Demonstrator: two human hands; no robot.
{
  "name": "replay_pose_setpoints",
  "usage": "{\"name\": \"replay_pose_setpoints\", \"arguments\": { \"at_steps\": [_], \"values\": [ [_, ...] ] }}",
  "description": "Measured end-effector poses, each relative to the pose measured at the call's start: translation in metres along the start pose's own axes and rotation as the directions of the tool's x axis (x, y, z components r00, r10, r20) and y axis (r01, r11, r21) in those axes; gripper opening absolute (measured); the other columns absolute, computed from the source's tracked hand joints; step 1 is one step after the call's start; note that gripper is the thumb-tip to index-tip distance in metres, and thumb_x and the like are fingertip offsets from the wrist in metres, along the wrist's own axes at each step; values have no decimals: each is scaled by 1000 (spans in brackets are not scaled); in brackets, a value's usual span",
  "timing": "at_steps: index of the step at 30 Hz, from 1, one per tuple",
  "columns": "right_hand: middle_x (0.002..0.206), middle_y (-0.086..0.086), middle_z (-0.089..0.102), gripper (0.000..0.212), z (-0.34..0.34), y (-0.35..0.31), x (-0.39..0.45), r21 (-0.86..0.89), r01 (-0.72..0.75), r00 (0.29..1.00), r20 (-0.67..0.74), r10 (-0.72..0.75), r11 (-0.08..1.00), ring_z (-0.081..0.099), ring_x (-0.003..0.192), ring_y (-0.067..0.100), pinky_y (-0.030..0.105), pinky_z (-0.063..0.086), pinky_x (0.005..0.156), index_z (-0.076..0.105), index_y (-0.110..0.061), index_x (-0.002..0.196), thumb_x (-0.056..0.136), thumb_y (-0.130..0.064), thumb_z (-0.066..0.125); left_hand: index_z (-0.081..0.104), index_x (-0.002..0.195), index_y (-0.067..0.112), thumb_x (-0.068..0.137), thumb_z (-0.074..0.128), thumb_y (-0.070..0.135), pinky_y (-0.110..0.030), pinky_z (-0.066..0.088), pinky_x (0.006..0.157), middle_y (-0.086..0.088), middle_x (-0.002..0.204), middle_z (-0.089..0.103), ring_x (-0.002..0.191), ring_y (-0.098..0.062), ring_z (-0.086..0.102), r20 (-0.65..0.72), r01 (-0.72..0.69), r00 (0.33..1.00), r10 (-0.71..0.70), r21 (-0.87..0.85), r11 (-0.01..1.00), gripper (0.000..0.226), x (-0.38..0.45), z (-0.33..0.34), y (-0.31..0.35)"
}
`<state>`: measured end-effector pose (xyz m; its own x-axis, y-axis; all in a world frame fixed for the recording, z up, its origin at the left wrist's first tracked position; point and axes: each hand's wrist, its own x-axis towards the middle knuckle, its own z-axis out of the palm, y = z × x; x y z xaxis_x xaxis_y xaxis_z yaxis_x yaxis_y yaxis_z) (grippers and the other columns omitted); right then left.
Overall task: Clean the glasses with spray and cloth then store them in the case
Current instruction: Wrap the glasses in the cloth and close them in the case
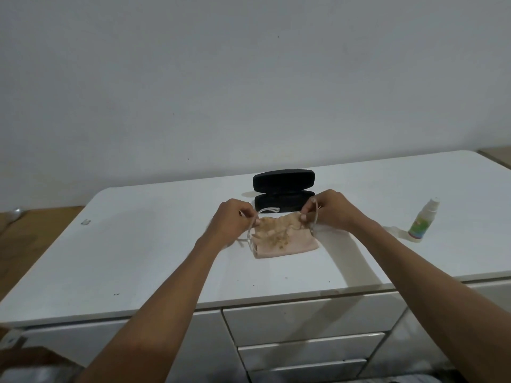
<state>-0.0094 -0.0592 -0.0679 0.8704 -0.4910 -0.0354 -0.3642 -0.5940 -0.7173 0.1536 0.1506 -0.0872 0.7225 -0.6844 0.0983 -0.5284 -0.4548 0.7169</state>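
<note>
Clear-framed glasses [269, 210] hang just above the white tabletop, held at both ends. My left hand [231, 221] pinches the left side of the frame, and my right hand [333, 208] pinches the right side near its temple. Under the glasses lies a pink cloth [287, 244] with a beige pattern, flat on the table. A black glasses case [283, 181] stands open right behind my hands, its lid upright. The small spray bottle [421, 223] with a white cap and green label stands upright at the right, apart from both hands.
The white table [166, 258] has drawers [309, 319] under its front edge. A small clear object [85, 222] lies at the table's left. A grey wall rises close behind the table. Wooden floor shows at the far left.
</note>
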Motion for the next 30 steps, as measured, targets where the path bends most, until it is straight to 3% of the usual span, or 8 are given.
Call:
{"name": "replay_pose_setpoints", "arguments": {
  "at_steps": [4,7,9,11,14,22,27,30],
  "values": [
    [81,5,75,26,-6,1,-3,122,-51,999,18,49,991,59,70,17,24,43,57,77,-23,67,83,-4,70,76,67,18,79,83,4,-26,51,68,-7,73,74,62,-10,63,46,28,999,-19,-201,979,19,-5,-6,2],
    [75,3,73,28,-9,3,-7,206,-64,997,63,52,976,52,72,19,23,39,52,79,-18,77,86,4,63,80,81,8,79,81,-3,-43,58,91,-24,97,77,94,-36,75,140,88,990,-32,-415,906,11,-10,-15,3],
    [74,-4,71,22,-11,3,-13,228,-49,996,86,30,972,52,74,18,21,40,53,80,-14,85,88,2,66,79,92,2,84,75,-6,-32,60,81,-19,97,77,89,-25,75,199,128,979,-35,-476,870,12,-17,-19,6],
    [81,-2,74,21,-13,4,-17,224,-28,995,99,5,974,57,77,15,22,42,55,80,-14,88,90,1,65,80,97,2,88,71,-6,-18,51,63,-8,81,73,68,-10,65,232,138,972,-31,-459,878,15,-24,-22,11],
    [86,0,74,27,-16,4,-22,225,-11,993,118,-16,974,58,78,14,24,44,59,79,-16,87,91,4,61,81,97,6,91,65,-8,-19,44,61,-2,68,65,64,-11,52,290,152,957,-27,-415,897,23,-28,-27,11],
    [88,22,69,54,-16,5,-28,175,16,981,189,-50,984,48,76,20,29,39,64,81,-24,72,86,12,44,82,87,8,82,48,-13,-25,42,65,-3,81,78,70,-13,54,310,113,950,-32,-246,963,41,-32,-31,17],
    [77,-3,70,46,-15,2,-30,187,16,972,229,-59,982,48,65,15,21,37,54,82,-13,83,82,16,45,79,84,8,77,44,-19,-17,45,63,2,74,76,64,2,63,269,46,963,14,-216,975,45,-37,-29,17],
    [85,-1,71,35,-14,3,-32,251,2,973,223,-59,968,55,67,14,24,37,52,79,-6,94,68,4,57,79,85,15,76,53,-17,-20,50,66,-4,86,78,71,-4,64,203,-22,977,63,-199,980,42,-41,-28,12]
  ]
}}
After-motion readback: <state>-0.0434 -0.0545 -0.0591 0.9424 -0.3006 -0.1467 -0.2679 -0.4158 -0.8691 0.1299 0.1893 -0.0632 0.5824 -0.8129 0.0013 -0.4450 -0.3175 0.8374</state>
